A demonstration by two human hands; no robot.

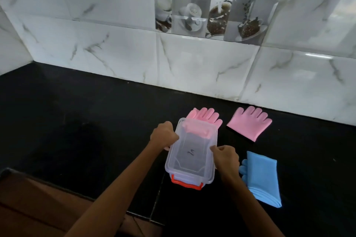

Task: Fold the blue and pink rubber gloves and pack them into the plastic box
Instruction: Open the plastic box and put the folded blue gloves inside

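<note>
Black counter (77, 121): hands grip plastic box (190, 158), scrawled mark unreadable.

Single view, head-worn, wide-angle. It looks forward and steeply down onto a black countertop (77, 121), with both forearms entering from the bottom edge and running up to mid-frame. The left hand (163, 134) and right hand (225, 157) sit just below and right of centre, close to the lens. The camera is tilted: the counter's back edge slopes down to the right. Beyond the hands, the marble-tile wall (115, 54) fills the upper half. Straight lines bow at the edges. Below the left hand, a brown surface (38, 208) shows past the counter's near edge. No second view to share.
</note>
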